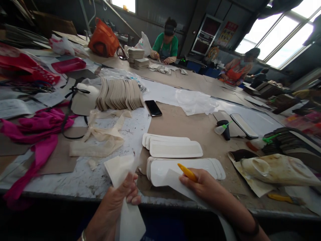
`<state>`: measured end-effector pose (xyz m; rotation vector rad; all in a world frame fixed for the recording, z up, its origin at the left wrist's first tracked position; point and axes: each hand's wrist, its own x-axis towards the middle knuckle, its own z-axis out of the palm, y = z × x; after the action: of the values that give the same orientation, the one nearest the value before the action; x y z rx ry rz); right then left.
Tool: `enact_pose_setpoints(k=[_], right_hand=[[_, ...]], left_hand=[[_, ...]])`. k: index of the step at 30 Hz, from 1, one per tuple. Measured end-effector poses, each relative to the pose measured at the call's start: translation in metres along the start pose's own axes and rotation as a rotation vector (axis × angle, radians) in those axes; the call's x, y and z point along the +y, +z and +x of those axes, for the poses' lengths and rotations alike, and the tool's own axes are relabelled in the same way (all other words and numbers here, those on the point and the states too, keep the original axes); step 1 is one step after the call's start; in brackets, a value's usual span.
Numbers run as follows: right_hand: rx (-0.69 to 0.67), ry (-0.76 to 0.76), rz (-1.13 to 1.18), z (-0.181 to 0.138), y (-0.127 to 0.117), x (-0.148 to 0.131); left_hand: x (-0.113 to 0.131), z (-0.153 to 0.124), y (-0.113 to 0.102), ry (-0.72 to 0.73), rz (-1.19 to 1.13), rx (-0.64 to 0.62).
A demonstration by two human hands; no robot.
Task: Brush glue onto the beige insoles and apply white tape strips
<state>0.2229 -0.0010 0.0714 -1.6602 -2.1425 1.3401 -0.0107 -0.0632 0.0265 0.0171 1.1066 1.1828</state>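
My left hand [119, 201] is closed round a white strip of backing paper [119, 169] at the table's near edge; the strip hangs down below the hand. My right hand [204, 187] grips a yellow pen-like tool [187, 172] and also pinches another white paper strip [175, 182]. Right in front of the hands lie two fanned stacks of white insole-shaped pieces [185, 165], the farther stack [173, 146] just behind. Both hands hover over the near table edge.
A black phone [153, 108], a fanned row of beige pieces [119, 94], pink cloth [37, 129], glue bottles [223, 128] and a glue-stained pouch [276, 169] lie around. Two other people work at the far side, one in green [166, 43], one in orange [237, 70].
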Motion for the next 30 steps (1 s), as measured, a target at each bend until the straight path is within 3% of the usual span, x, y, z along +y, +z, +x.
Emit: enact_pose_setpoints(k=[4, 8, 12, 21, 26, 30], right_hand=[[-0.181, -0.010, -0.022, 0.022, -0.011, -0.013], [-0.244, 0.025, -0.096, 0.045, -0.014, -0.030], [-0.234, 0.073, -0.280, 0.057, -0.009, -0.037], [-0.244, 0.011, -0.498, 0.065, -0.004, -0.037], [-0.201, -0.093, -0.613, 0.059, 0.003, -0.037], [-0.146, -0.109, -0.674, 0.037, -0.005, -0.028]], left_hand=[[0.000, 0.005, 0.009, 0.003, 0.106, 0.036], [-0.003, 0.014, 0.020, 0.061, 0.205, 0.096], [-0.008, 0.023, 0.021, 0.058, 0.305, 0.066], [-0.010, 0.027, 0.025, 0.123, 0.463, 0.048], [-0.012, 0.029, 0.025, 0.232, 0.725, 0.183], [-0.013, 0.034, 0.019, 0.243, 0.775, 0.283]])
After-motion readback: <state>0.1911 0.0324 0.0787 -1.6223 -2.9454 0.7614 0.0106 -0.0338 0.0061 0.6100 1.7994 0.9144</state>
